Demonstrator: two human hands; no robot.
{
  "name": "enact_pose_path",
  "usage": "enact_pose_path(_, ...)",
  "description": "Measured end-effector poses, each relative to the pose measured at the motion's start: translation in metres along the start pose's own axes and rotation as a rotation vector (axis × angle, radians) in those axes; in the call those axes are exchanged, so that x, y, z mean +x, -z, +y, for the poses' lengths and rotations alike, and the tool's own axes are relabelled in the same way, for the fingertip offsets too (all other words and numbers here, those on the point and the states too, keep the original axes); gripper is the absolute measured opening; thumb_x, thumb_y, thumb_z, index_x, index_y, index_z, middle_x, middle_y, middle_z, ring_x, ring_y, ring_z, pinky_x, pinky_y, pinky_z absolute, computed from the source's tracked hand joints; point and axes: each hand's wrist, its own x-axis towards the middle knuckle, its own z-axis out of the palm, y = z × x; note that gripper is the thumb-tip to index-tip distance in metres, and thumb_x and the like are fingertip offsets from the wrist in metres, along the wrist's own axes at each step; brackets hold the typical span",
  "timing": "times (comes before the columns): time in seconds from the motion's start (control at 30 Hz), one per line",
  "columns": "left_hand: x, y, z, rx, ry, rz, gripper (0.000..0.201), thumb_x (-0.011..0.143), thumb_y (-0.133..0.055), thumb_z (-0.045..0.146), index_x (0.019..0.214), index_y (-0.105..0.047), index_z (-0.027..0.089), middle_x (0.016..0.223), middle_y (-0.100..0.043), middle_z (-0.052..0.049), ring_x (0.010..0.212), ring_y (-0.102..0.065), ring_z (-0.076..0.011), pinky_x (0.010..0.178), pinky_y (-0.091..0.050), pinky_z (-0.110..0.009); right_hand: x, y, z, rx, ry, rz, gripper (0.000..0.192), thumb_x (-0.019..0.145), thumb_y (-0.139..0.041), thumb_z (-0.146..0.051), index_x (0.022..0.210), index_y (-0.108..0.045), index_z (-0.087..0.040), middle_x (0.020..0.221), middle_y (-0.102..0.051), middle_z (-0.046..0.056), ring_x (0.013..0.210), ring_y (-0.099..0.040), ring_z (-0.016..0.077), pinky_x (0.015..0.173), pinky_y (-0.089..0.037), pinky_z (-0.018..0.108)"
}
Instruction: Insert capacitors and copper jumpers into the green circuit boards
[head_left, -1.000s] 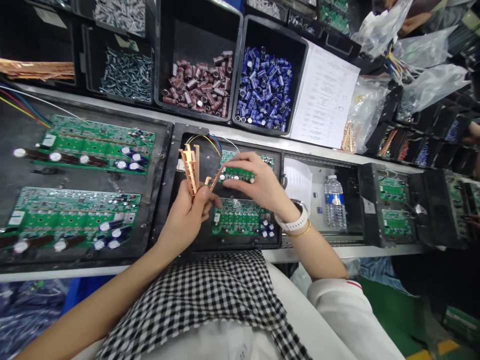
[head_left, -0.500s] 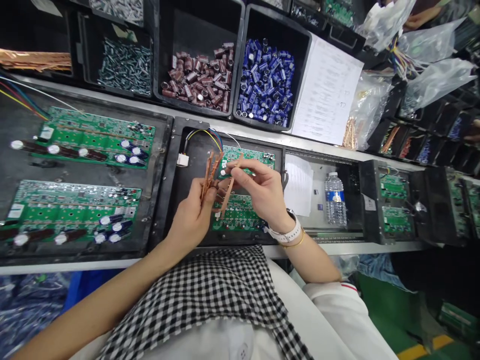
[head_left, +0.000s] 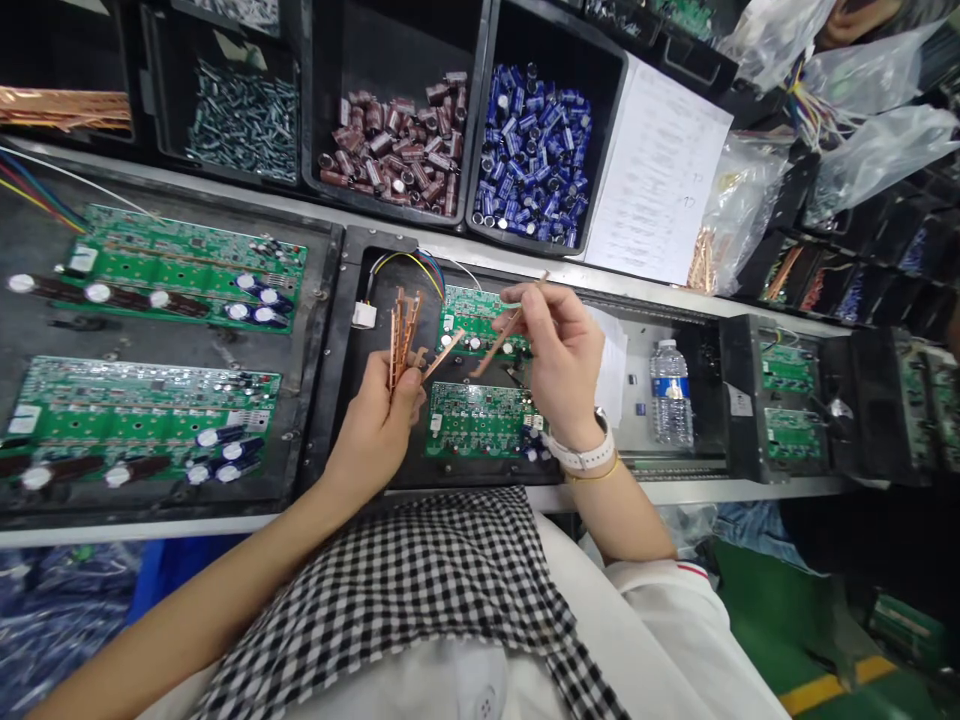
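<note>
My left hand (head_left: 384, 410) is closed round a bundle of copper strips (head_left: 405, 325), which stick up above the thumb, with one strip leaning out to the right. Between the thumb and fingers of my right hand (head_left: 559, 345) is a single copper strip (head_left: 495, 345), slanting down to the left and apart from the bundle. Behind and below it are two green circuit boards, an upper board (head_left: 469, 310) partly covered by my right hand and a lower board (head_left: 472, 420). A wire lead with a white connector (head_left: 364, 316) lies left of the upper board.
Two more circuit boards (head_left: 150, 400) with capacitors sit in the left tray. Along the back stand bins of brown capacitors (head_left: 397, 140), blue capacitors (head_left: 532, 160) and small metal pins (head_left: 240, 120). Right of me are a water bottle (head_left: 670, 395) and paper sheets (head_left: 660, 170).
My right hand has moved right, carrying one copper strip away from the bundle. My left hand has shifted slightly left with the remaining strips.
</note>
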Motion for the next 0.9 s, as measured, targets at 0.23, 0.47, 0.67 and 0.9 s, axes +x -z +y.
enact_pose_path(0.23, 0.008, 0.015, -0.003, 0.511, -0.035, 0.101, 0.030, 0.096, -0.041, 0.047, 0.110, -0.046, 0.021, 0.079, -0.065, -0.006, 0.062, -0.063, -0.0255, 0.053, -0.039, -0.029, 0.019, 0.000, 0.045, -0.758, 0.357, -0.442, 0.032, 0.098, -0.042, -0.010, 0.108, -0.069, -0.023, 0.097, -0.063, 0.006, 0.092, -0.054, 0.0198, 0.080, -0.041, 0.037)
enact_pose_path(0.47, 0.006, 0.015, -0.002, 0.580, -0.041, 0.057, 0.023, 0.097, -0.039, 0.042, 0.107, -0.045, 0.022, 0.070, -0.063, -0.004, 0.059, -0.062, -0.0261, 0.055, -0.039, -0.030, 0.021, -0.011, 0.060, -0.845, 0.419, -0.508, 0.026, 0.099, -0.045, -0.015, 0.101, -0.070, -0.022, 0.092, -0.066, 0.006, 0.091, -0.056, 0.0208, 0.080, -0.036, 0.036)
enact_pose_path(0.67, -0.010, 0.012, -0.002, 0.251, -0.039, 0.081, 0.030, 0.098, -0.043, 0.049, 0.112, -0.044, 0.022, 0.075, -0.063, -0.001, 0.065, -0.063, -0.0198, 0.059, -0.048, -0.027, 0.009, 0.005, 0.027, -0.632, 0.260, -0.418, 0.020, 0.093, -0.056, -0.012, 0.094, -0.074, -0.021, 0.105, -0.064, 0.007, 0.105, -0.057, 0.0231, 0.092, -0.043, 0.044)
enact_pose_path(0.9, -0.020, -0.007, 0.005, -0.006, -0.121, -0.037, 0.028, 0.098, -0.045, 0.046, 0.114, -0.038, 0.023, 0.087, -0.064, -0.003, 0.059, -0.062, -0.0146, 0.047, -0.049, -0.022, -0.041, -0.007, -0.012, 0.404, -0.189, -0.351, 0.016, 0.096, -0.057, -0.035, 0.096, -0.066, -0.022, 0.113, -0.068, 0.004, 0.102, -0.066, 0.0146, 0.088, -0.055, 0.033)
